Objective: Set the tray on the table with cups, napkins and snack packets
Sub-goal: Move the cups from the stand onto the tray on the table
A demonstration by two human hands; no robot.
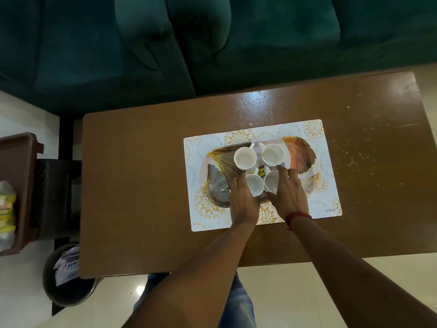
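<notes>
My left hand [243, 197]: wrapped against the left side of the near left cup [255, 183], fingers curled to its wall, so I am gripping or steadying it; the palm side is hidden from me.
My right hand [287, 190]: fingers spread over the near right cup [272, 182], fingertips reaching past it toward the far right cup [272, 154]; the near right cup leans, tipped toward me.
Thread on wrist: a red band [298, 217] on my right wrist.
Cups, counted: four white ones, two near in my hands, two far standing upright, the far left cup [245, 157] beside the far right one, handles pointing away.
Tray [299, 153]: one, leaf pattern, lying on the placemat [314, 131] at the middle of the table [142, 185].
Small yellow item [260, 172]: one, between the four cups; too small to name.
Napkins on tray: none that I can see.
Snack packets on tray: none I can be sure of; yellow packets [7, 209] sit in a brown crate [16, 162] at the far left edge, well apart.
Done, as I judge it: tray placed, cups aboard.
Left, as I judge it: straighten the near cups, then bring napkins and packets.
Elsewhere: one bin [68, 278] with paper near the table's left corner; green sofa [212, 43] beyond.
</notes>
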